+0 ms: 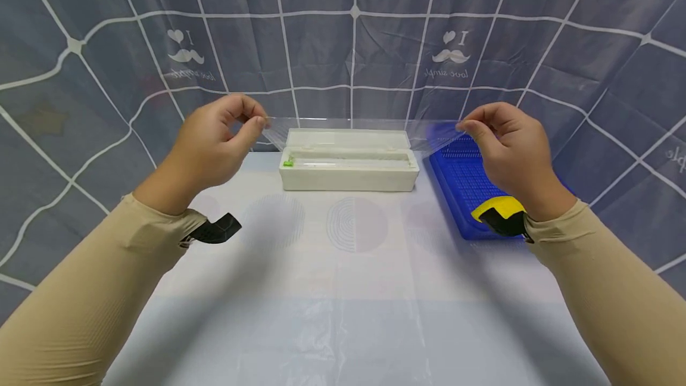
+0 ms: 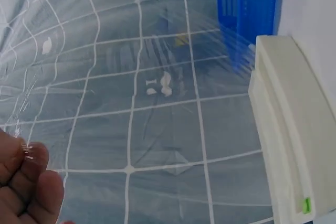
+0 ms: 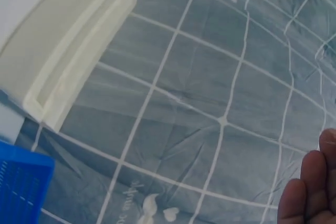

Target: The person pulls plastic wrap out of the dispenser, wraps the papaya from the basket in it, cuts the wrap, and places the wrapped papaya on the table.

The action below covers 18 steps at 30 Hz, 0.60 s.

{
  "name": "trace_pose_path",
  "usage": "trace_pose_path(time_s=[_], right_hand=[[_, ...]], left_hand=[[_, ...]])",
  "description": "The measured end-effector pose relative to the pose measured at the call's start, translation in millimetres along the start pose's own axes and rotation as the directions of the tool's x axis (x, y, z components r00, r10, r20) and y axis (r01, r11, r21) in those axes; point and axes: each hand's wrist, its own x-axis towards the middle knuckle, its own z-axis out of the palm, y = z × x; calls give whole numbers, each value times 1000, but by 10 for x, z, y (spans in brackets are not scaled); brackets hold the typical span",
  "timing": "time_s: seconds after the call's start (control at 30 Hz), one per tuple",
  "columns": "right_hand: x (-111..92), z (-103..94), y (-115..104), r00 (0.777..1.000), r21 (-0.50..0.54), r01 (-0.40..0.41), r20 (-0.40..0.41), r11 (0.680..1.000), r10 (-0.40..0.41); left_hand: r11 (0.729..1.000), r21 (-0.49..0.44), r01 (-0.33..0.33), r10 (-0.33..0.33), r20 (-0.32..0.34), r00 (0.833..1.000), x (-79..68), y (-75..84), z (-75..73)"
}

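A clear sheet of plastic wrap (image 1: 343, 124) stretches between my two raised hands, above the back of a white wrap dispenser (image 1: 348, 180). My left hand (image 1: 214, 136) pinches the sheet's left corner between thumb and fingers. The right corner is pinched the same way by my right hand (image 1: 511, 145). From both corners the film slopes down to the dispenser, whose lid (image 1: 348, 137) stands raised at the back. A small green piece (image 1: 288, 163) sits at the dispenser's left end. In the left wrist view, the taut film spans from the fingers (image 2: 47, 192) toward the dispenser (image 2: 294, 124).
A blue plastic basket (image 1: 447, 195) stands right of the dispenser, partly under my right hand and wrist. A grey curtain with white grid lines (image 1: 321, 46) hangs behind and at both sides. The white table cover (image 1: 343, 279) carries faint circle prints.
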Motion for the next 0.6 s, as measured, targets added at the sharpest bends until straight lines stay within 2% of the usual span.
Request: trace_pose_path(time_s=[0.17, 0.27, 0.37, 0.5, 0.6], right_hand=[[-226, -59, 27, 994, 75, -15, 106, 997, 7], [-363, -72, 71, 983, 105, -29, 185, 994, 9], [-512, -76, 126, 964, 119, -38, 265, 992, 5], [-719, -54, 211, 923, 159, -45, 384, 986, -20], [-846, -5, 275, 862, 210, -99, 507, 973, -22]], left_hand=[[996, -81, -26, 38, 147, 988, -236, -32, 1], [990, -124, -61, 87, 218, 972, -356, -66, 25], [985, -154, -75, 118, 297, 947, -464, -108, 54], [983, -176, -56, 126, 413, 902, -607, -194, 118], [984, -176, -30, 115, 500, 858, -702, -277, 197]])
